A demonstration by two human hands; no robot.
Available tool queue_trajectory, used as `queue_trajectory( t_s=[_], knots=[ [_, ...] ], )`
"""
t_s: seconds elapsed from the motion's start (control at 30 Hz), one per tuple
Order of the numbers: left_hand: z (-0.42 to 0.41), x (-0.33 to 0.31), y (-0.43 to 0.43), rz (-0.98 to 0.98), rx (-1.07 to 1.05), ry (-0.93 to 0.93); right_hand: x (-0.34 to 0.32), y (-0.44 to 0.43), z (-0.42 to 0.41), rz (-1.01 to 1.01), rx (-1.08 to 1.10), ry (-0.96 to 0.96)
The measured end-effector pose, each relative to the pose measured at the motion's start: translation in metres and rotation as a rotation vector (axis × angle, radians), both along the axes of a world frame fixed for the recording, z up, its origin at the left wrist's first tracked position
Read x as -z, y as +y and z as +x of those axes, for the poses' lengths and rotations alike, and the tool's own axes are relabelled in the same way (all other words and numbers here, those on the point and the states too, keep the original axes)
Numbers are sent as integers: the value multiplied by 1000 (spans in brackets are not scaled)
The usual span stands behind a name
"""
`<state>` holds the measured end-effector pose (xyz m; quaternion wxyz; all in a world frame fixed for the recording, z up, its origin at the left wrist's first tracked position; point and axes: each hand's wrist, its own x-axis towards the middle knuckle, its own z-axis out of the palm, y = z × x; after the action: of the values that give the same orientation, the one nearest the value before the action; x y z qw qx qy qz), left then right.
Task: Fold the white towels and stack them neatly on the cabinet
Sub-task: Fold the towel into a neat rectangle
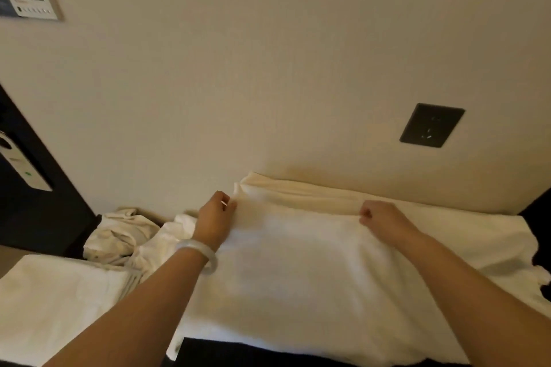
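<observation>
Both hands pinch the far edge of a white towel (298, 262) spread across the dark cabinet (268, 354): left hand (215, 217), right hand (380, 217). A folded towel (59, 301) lies left, crumpled towels (119, 235) behind it.

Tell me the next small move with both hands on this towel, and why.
Probably draw the pinched edge toward you to fold it over: the left hand and right hand both pinch the towel near the wall, and it lies spread wide on the cabinet.
</observation>
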<state>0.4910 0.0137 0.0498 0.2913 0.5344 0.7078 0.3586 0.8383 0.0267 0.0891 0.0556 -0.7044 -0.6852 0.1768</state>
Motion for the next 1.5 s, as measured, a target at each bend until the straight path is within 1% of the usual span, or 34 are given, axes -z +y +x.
queue_trajectory(
  t_s=[0.07, 0.13, 0.27, 0.37, 0.47, 0.63, 0.87, 1.1, 1.17, 1.23, 1.3, 1.37, 1.43, 1.5],
  knots=[
    [7, 22, 11, -96, 37, 88, 38, 6, -7, -64, -13, -97],
    [10, 37, 18, -125, 29, 151, 61, 10, -6, -9, 3, -122],
    [12, 51, 20, -74, -20, 248, 83, 12, 7, 192, -8, 111],
    [15, 56, 13, -6, -26, 271, 93, 6, 12, 313, -39, 125],
    [14, 57, 2, 47, -13, 291, 98, -4, 13, 346, -35, 138],
    [11, 57, -37, 76, -18, 308, 104, -44, 13, 373, -28, 151],
    [3, 55, -97, 59, -28, 330, 104, -92, 7, 336, -26, 180],
    [-1, 56, -131, 38, -70, 365, 104, -126, 3, 334, -26, 180],
    [-2, 57, -136, 37, -70, 349, 103, -132, 2, 318, -30, 186],
    [-4, 55, -140, 38, -72, 298, 97, -134, 2, 265, -30, 222],
    [-7, 47, -139, 45, -58, 202, 82, -136, 6, 140, -20, 282],
    [-10, 31, -137, 82, -37, 127, 60, -139, 15, 27, -33, 295],
    [-14, 10, -137, 120, -21, 113, 34, -145, 28, -46, -49, 298],
    [-17, -15, -138, 155, 6, 98, 4, -149, 38, -57, -69, 286]
  ],
)
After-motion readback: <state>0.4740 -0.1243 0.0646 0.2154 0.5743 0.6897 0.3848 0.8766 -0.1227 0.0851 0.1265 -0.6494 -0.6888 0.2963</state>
